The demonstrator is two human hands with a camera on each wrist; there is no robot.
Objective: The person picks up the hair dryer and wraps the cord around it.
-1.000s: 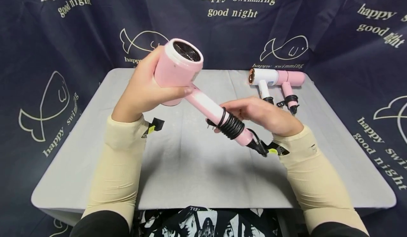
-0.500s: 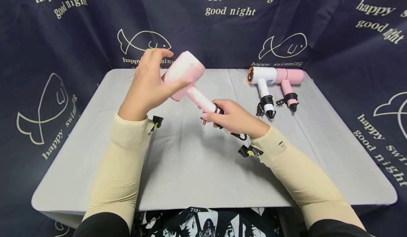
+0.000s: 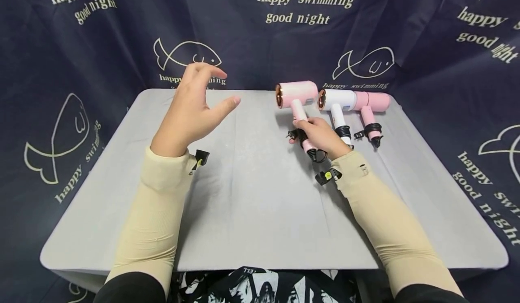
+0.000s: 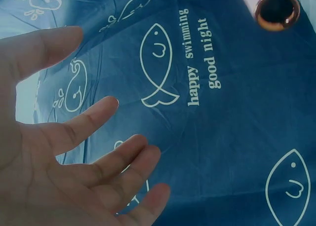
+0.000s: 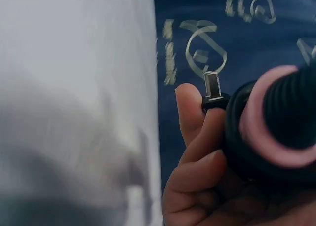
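Observation:
My right hand [image 3: 322,136] grips the handle of a pink hair dryer [image 3: 298,94], whose copper-rimmed mouth faces left in the head view. A black cord is wound round the handle. In the right wrist view, fingers [image 5: 197,174] curl about the cord coil, and a plug [image 5: 213,90] sticks out beside them. My left hand [image 3: 191,109] hangs in the air over the left of the table, holding nothing, with fingers and thumb spread apart. The left wrist view shows the same bare palm [image 4: 44,152], with the dryer's copper rim [image 4: 277,11] at the upper right.
Just right of the held dryer lie a white hair dryer [image 3: 336,100] and another pink hair dryer [image 3: 373,100], both with wound cords, along the back of the grey-covered table [image 3: 260,212]. A dark blue printed curtain [image 3: 252,59] hangs behind the table.
The left hand has let go of the pink hair dryer. The right hand has taken its handle and carried it right and away, turning it mouth-left beside the white one.

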